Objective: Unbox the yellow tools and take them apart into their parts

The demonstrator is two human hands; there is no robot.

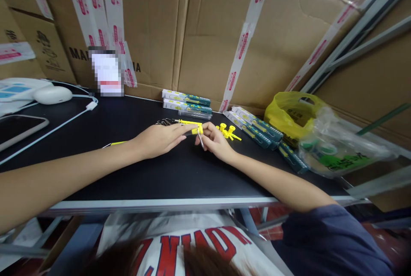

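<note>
Slim boxes (253,127) (teal-ended) lie beside yellow parts (230,131).

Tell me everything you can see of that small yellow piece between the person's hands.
The small yellow piece is bright and looks like plastic, with a short, stubby shape. It is between the left hand and the right hand, over the black tabletop; the right hand appears to pinch it. A thin, silvery strip slants down just beneath it; whether the two are joined is unclear. Part of it is hidden, and finer details are too small to tell.
</note>
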